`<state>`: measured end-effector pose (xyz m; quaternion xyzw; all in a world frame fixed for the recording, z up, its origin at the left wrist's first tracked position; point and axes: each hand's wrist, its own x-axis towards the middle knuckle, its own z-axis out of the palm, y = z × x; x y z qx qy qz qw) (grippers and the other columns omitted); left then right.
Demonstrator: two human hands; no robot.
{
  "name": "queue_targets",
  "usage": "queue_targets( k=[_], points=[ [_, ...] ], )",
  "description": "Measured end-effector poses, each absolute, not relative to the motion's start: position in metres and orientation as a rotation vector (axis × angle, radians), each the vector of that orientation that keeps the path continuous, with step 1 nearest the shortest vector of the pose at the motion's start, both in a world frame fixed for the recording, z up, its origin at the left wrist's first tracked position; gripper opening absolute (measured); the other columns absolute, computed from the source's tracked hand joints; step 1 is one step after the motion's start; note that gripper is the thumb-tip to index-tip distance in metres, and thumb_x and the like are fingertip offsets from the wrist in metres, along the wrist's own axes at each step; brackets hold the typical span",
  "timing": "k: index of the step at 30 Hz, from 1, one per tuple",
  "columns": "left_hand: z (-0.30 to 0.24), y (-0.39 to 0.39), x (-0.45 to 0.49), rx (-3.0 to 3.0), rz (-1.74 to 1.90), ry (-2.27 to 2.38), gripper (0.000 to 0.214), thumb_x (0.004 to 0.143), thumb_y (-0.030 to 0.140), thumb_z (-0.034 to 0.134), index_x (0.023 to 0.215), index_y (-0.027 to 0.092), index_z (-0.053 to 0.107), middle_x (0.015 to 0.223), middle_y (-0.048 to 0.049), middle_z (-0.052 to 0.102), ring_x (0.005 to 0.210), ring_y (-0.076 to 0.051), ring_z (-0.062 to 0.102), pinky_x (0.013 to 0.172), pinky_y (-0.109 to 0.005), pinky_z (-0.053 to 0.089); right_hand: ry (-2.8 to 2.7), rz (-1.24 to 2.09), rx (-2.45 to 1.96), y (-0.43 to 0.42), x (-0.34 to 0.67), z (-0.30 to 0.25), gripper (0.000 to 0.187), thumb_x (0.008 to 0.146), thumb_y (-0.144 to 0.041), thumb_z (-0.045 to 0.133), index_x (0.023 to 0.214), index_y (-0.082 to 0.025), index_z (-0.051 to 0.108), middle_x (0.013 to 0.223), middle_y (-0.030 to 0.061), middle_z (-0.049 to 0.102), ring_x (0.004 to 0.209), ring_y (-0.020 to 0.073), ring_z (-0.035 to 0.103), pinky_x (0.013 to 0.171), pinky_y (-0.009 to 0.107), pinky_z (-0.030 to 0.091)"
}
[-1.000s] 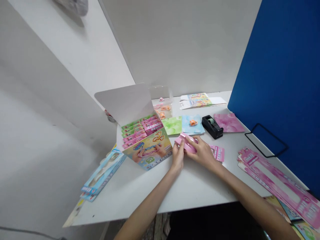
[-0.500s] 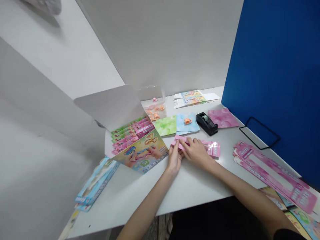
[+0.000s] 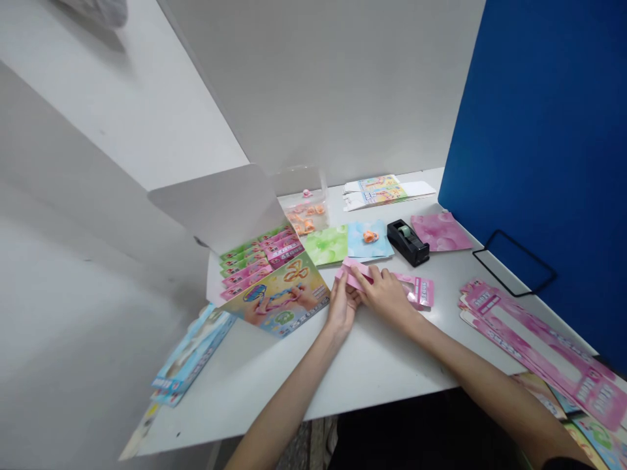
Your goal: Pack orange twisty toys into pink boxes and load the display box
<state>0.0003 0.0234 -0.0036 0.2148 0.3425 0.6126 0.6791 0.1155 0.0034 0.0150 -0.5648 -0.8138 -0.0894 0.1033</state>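
Since the left hand [image 3: 341,308] and right hand [image 3: 385,294] pinch the folded pink card [image 3: 351,269] tightly between their fingers, just below the blue sheet [image 3: 379,249], a slackened grip could let it spring open or slip onto the pink-printed packet [image 3: 420,292].

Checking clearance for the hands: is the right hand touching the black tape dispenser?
Apart. The head view shows the right hand on the pink folded card, with a plain gap to the black tape dispenser.
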Motion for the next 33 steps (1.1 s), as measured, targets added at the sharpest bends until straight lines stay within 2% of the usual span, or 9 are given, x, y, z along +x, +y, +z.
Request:
queue_targets(
  k=[3, 9, 13, 17, 21, 25, 33],
  points=[
    [-0.004, 0.022, 0.001, 0.507, 1.38, 0.748, 0.041, 0.066, 0.041, 0.082, 0.09, 0.018, 0.06, 0.071, 0.0023, 0.069, 0.057, -0.009, 0.064, 0.061, -0.02, 0.051, -2.403, -0.25, -1.635, 0.003, 0.118, 0.015, 0.055, 0.097, -0.025, 0.04, 0.151, -0.027, 0.032, 0.115, 0.018, 0.057, 0.093, 0.0303, 0.057, 0.075, 0.04, 0.047],
    [-0.003, 0.023, 0.0, 0.597, 1.296, 0.708, 0.05, 0.066, 0.051, 0.081, 0.098, 0.018, 0.061, 0.079, -0.0026, 0.072, 0.067, -0.014, 0.069, 0.068, -0.024, 0.056, -2.379, -0.126, -1.557, 0.008, 0.132, 0.024, 0.05, 0.099, -0.033, 0.041, 0.148, -0.029, 0.038, 0.109, 0.0129, 0.057, 0.09, 0.025, 0.058, 0.071, 0.031, 0.046],
    [-0.002, 0.022, 0.001, 0.614, 1.298, 0.678, 0.05, 0.067, 0.043, 0.083, 0.105, 0.019, 0.06, 0.082, -0.0023, 0.072, 0.07, -0.014, 0.069, 0.071, -0.027, 0.057, -2.368, -0.053, -1.498, 0.012, 0.141, 0.024, 0.05, 0.1, -0.034, 0.039, 0.149, -0.028, 0.036, 0.108, 0.0118, 0.055, 0.091, 0.0231, 0.059, 0.07, 0.028, 0.045],
    [-0.007, 0.02, 0.005, 0.601, 1.286, 0.646, 0.043, 0.074, 0.035, 0.079, 0.108, 0.019, 0.06, 0.097, -0.0054, 0.072, 0.08, -0.014, 0.07, 0.078, -0.027, 0.056, -2.395, -0.106, -1.543, 0.014, 0.141, 0.017, 0.054, 0.099, -0.038, 0.04, 0.151, -0.026, 0.032, 0.11, 0.0131, 0.055, 0.093, 0.0259, 0.058, 0.072, 0.031, 0.046],
    [-0.011, 0.02, 0.006, 0.634, 1.328, 0.666, 0.045, 0.074, 0.029, 0.079, 0.114, 0.02, 0.06, 0.107, -0.006, 0.07, 0.085, -0.014, 0.069, 0.081, -0.027, 0.055, -2.409, -0.18, -1.558, 0.011, 0.136, 0.015, 0.058, 0.099, -0.041, 0.039, 0.153, -0.024, 0.026, 0.117, 0.0147, 0.054, 0.095, 0.0274, 0.057, 0.077, 0.035, 0.047],
    [-0.01, 0.021, 0.005, 0.633, 1.296, 0.621, 0.046, 0.075, 0.031, 0.078, 0.115, 0.018, 0.061, 0.109, -0.0084, 0.071, 0.087, -0.016, 0.069, 0.079, -0.027, 0.055, -2.408, -0.228, -1.661, 0.008, 0.133, 0.019, 0.059, 0.099, -0.041, 0.04, 0.154, -0.029, 0.024, 0.121, 0.0146, 0.052, 0.091, 0.0258, 0.058, 0.069, 0.032, 0.048],
    [0.002, 0.019, 0.003, 0.731, 1.285, 0.646, 0.046, 0.074, 0.035, 0.078, 0.114, 0.018, 0.062, 0.1, -0.0083, 0.073, 0.092, -0.02, 0.07, 0.084, -0.031, 0.056, -2.364, -0.187, -1.625, 0.007, 0.136, 0.025, 0.058, 0.098, -0.038, 0.042, 0.153, -0.033, 0.023, 0.112, 0.0118, 0.051, 0.088, 0.0231, 0.061, 0.059, 0.026, 0.045]
  ],
)
